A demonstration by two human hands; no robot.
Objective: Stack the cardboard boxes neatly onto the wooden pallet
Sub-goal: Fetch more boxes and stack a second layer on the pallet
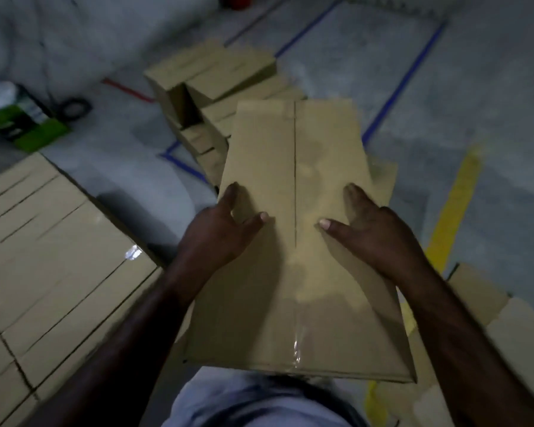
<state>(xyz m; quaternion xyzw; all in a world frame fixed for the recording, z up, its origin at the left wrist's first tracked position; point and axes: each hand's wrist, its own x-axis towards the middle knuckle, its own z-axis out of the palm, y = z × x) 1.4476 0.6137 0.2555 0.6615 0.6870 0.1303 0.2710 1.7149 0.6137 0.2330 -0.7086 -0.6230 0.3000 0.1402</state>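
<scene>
Cardboard box [302, 306], left hand [217, 237], right hand [381, 237] clasping sides, thumbs atop

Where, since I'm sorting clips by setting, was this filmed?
Likely a warehouse: stacked cardboard boxes, a looser pile of boxes ahead, and blue tape lines marking bays on the grey floor.

One held box [290, 303], two hands [216, 235] [379, 235], three box piles [43, 257] [210, 84] [506, 322], one green carton [28, 124]

Your long taped cardboard box [293, 167] lies flat, seam up, with a neat box stack [43, 257] left and jumbled boxes [210, 78] ahead.
</scene>
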